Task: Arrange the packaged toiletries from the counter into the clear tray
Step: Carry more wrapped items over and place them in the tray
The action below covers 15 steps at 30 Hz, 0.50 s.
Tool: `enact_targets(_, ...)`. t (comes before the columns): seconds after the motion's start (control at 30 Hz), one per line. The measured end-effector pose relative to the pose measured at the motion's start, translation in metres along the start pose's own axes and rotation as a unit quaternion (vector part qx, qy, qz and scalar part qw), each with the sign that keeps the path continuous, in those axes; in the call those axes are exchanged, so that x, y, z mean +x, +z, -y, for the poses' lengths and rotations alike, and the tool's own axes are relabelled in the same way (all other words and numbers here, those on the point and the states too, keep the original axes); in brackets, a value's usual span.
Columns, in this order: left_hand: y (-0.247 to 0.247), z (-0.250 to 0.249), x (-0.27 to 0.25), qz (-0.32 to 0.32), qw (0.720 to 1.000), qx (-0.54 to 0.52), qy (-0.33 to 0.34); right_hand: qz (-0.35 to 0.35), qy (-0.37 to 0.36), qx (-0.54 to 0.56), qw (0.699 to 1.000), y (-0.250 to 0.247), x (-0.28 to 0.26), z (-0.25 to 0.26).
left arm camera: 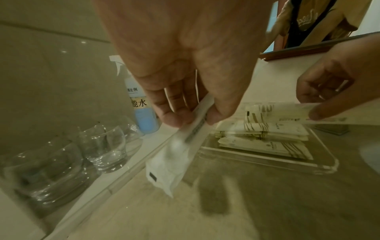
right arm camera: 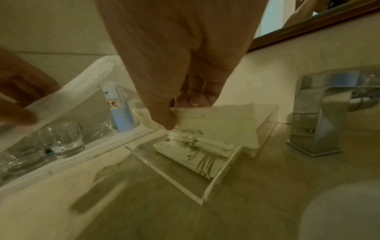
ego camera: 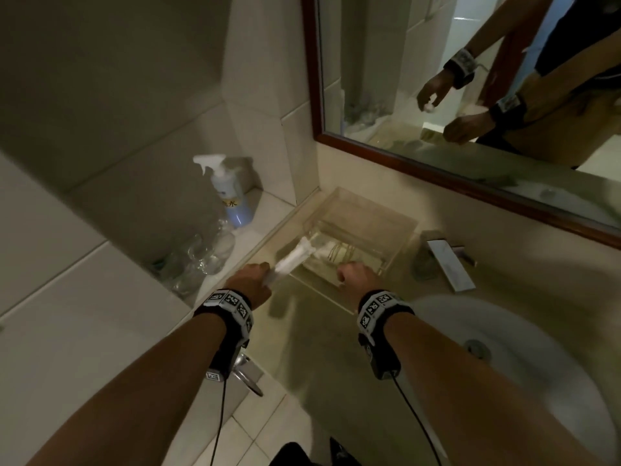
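A long white sachet (left arm camera: 164,162) is being pinched at its upper end between thumb and curled fingers of the left hand (ego camera: 250,284), its free end being left to hang just beside the near left corner of the clear tray (left arm camera: 329,164), probably so it can be swung in lengthwise. A flat cream packet (right arm camera: 216,123) is being held in the closed grip of the right hand (ego camera: 354,275) directly over the packets (right arm camera: 197,157) already being kept in the tray, seemingly to be laid parallel on that stack. The tray is being kept on the table (ego camera: 319,348) between the glasses (left arm camera: 102,146) and the tap (right arm camera: 324,113), within easy reach of both hands.
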State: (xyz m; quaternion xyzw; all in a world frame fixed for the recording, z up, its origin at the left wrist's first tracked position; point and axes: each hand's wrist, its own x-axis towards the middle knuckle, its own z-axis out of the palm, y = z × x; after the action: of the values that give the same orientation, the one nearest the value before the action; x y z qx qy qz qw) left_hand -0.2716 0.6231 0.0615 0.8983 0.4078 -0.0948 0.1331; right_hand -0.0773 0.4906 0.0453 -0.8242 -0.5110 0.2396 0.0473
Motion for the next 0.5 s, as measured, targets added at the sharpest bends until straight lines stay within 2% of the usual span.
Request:
enact_targets(0.1, -0.001, 0.004, 0.021, -0.003, 1.000, -0.010, 0.015, -0.023, -0.014, 0.015, 1.000, 0.006, 0.014, -0.001)
enact_targets(0.5, -0.001, 0.017, 0.122, 0.073, 0.991, -0.042, 0.106, 0.021, 0.039, -0.019, 0.999, 0.023, 0.072, 0.010)
